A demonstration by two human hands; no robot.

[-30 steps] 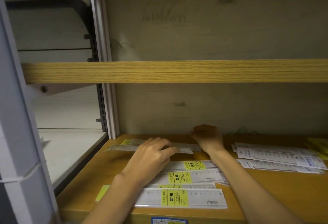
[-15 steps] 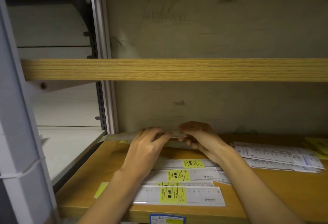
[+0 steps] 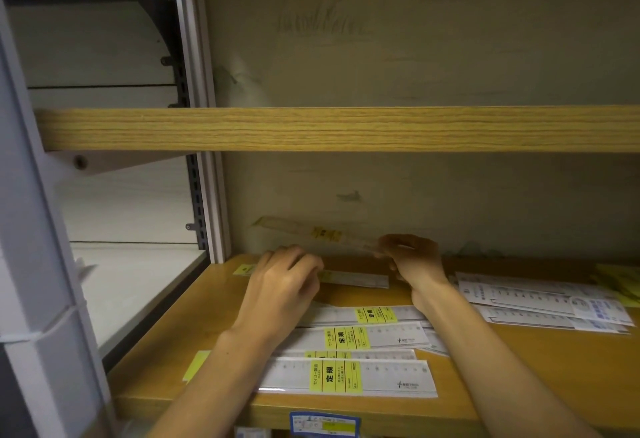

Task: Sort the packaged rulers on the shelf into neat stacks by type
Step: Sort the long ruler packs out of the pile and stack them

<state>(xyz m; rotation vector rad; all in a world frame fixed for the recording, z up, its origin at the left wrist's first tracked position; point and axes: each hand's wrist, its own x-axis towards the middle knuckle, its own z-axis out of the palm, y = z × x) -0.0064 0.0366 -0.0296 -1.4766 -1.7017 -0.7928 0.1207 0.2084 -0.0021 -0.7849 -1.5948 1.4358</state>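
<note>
My right hand (image 3: 414, 257) grips one end of a clear packaged ruler (image 3: 311, 231) with a yellow label, lifted off the shelf and tilted up to the left against the back wall. My left hand (image 3: 282, 281) rests with curled fingers on a narrow packaged ruler (image 3: 356, 278) lying at the back of the wooden shelf (image 3: 156, 361). Several wider packaged rulers with yellow labels (image 3: 343, 377) lie in rows in front of my hands. A group of white and blue packaged rulers (image 3: 547, 302) lies to the right.
An upper wooden shelf board (image 3: 346, 129) hangs low over the work area. A grey metal upright (image 3: 204, 174) bounds the shelf on the left. Yellow packs (image 3: 620, 278) sit at the far right. A price label (image 3: 323, 423) is stuck on the shelf's front edge.
My right hand has lifted one ruler off the back pile and swung its far end up to the left. My left hand let go of it and dropped onto the ruler on the shelf.
</note>
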